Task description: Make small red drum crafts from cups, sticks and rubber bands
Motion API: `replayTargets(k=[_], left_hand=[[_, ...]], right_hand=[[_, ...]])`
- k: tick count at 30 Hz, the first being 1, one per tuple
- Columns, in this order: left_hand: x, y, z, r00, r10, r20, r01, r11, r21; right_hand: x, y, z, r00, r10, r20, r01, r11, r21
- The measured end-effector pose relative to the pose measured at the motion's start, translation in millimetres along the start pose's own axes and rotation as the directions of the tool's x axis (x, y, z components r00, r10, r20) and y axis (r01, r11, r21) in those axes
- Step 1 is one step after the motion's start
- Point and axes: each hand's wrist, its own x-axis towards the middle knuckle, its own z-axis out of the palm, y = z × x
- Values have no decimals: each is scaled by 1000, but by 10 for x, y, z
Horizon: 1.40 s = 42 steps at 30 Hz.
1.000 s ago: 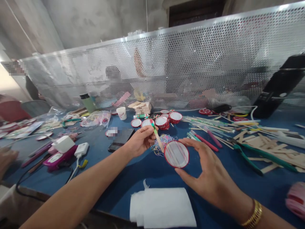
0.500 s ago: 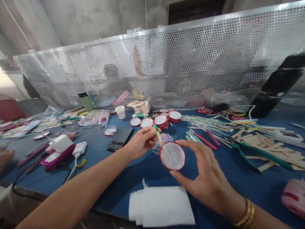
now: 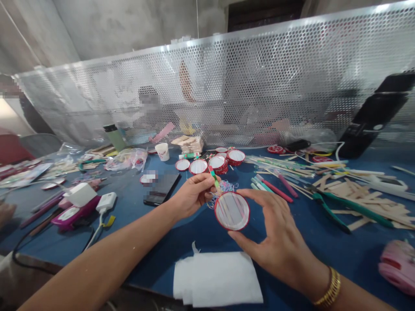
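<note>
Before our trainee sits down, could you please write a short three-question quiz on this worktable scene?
1. Multiple choice: what is pinched in the person's left grip?
A) a paper cup
B) a green-marked stick
C) a power cable

2. True or false: the right grip holds the red-rimmed white disc by its edge.

3. Name it: which tool lies partly over the loose wooden sticks at the right of the blue table?

Key: 1. B. 2. True; the thumb and a finger meet the rim. 3. The green-handled pliers.
</note>
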Motion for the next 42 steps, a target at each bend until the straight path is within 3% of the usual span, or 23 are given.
replayTargets(k=[42], left_hand=[[-29, -15, 38, 999, -30, 19, 30, 1000, 5]], right_hand=[[14, -4, 15, 1000, 23, 17, -23, 1000, -8]])
